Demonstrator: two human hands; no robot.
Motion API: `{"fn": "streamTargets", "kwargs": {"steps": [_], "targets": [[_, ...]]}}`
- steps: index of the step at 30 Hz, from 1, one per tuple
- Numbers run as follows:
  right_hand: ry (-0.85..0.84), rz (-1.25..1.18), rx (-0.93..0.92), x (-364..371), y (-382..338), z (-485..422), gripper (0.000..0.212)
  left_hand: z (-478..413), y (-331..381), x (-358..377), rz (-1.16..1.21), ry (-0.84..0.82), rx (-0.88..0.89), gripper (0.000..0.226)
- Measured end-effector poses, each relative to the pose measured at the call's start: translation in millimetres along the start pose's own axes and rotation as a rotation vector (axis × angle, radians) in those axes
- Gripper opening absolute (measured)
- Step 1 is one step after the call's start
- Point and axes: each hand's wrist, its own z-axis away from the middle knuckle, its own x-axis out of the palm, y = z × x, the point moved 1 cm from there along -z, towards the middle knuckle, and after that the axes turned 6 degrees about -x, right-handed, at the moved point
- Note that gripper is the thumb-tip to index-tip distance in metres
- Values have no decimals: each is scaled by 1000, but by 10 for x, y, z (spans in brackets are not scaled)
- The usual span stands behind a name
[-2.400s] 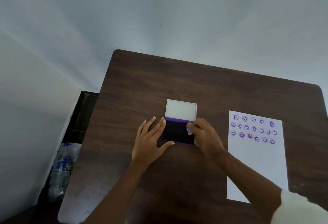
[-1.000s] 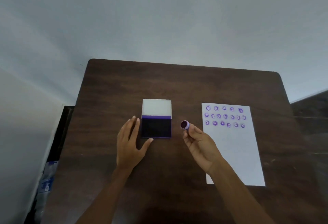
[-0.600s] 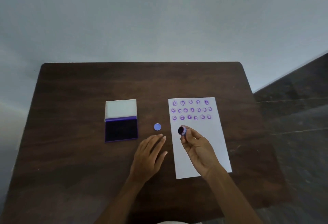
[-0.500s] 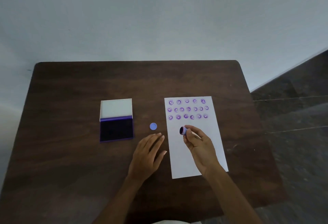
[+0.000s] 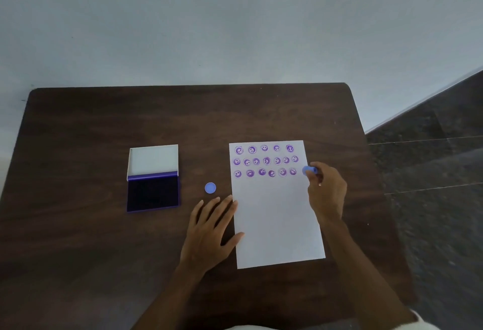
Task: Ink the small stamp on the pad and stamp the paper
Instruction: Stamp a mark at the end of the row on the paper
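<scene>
A white sheet of paper (image 5: pixel 274 225) lies on the dark wooden table (image 5: pixel 104 251), with three rows of purple smiley prints near its top. My right hand (image 5: pixel 325 193) pinches a small blue round stamp (image 5: pixel 309 170) at the paper's right edge, level with the lowest row of prints. My left hand (image 5: pixel 211 230) rests flat and spread on the table, fingertips touching the paper's left edge. The open ink pad (image 5: pixel 153 195), dark purple with a white lid folded back, lies to the left.
A small blue round cap (image 5: pixel 210 188) lies on the table between the ink pad and the paper. The table's right edge borders a dark tiled floor (image 5: pixel 431 173). A pale wall rises behind the table.
My right hand carried the stamp from the ink pad across to the paper's right edge. My left hand left the pad and now lies beside the paper. The view swung right.
</scene>
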Motion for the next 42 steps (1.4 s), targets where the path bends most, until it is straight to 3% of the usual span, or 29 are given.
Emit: {"fn": "streamTargets", "kwargs": {"steps": [9, 15, 26, 31, 35, 42], "targets": [[-124, 47, -70, 76, 147, -112, 30, -18, -15, 62, -80, -78, 20, 74], [-116, 62, -89, 83, 169, -117, 29, -16, -20, 81, -80, -77, 16, 75], [-114, 294, -337, 157, 134, -60, 29, -8, -26, 102, -63, -79, 0, 75], [-180, 192, -329, 163, 214, -116, 25, 0, -31, 125, -46, -63, -7, 75], [-249, 292, -500, 120, 284, -190, 31, 2, -27, 150, -34, -43, -2, 74], [-310, 384, -502, 51, 190, -215, 24, -16, -20, 112, -45, -38, 14, 73]]}}
